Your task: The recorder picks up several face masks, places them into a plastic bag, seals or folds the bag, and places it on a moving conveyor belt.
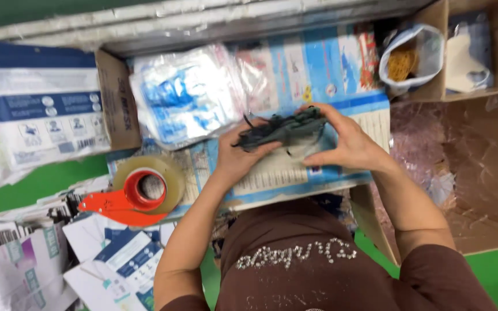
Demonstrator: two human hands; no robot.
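**A dark bundle held over a printed sheet**

A small stack of dark green-grey fabric pieces with thin black strings (283, 129) is grasped by both hands. It is held from below and at its left end by the left hand (238, 156), whose fingers are curled around it. At its right end it is pinched by the right hand (347, 141), with the fingers placed over the top edge and the thumb underneath. The bundle is kept just above a large flat blue and white printed sheet (318, 75), which is laid on the green counter (41, 184).

To the left of the hands, a roll of clear packing tape in a red-orange plastic dispenser (139, 196) is seen near the left forearm. Behind it, a pile of clear plastic bags with blue and white contents (185, 95) is placed, touching the printed sheet. Further left, a white and dark blue cardboard box (36, 109) is found. At the upper right, a brown cardboard box (491, 52) is seen, with a white plastic bag of yellowish rubber bands (407, 57) inside it. Loose printed paper sheets (105, 259) are spread at the lower left.
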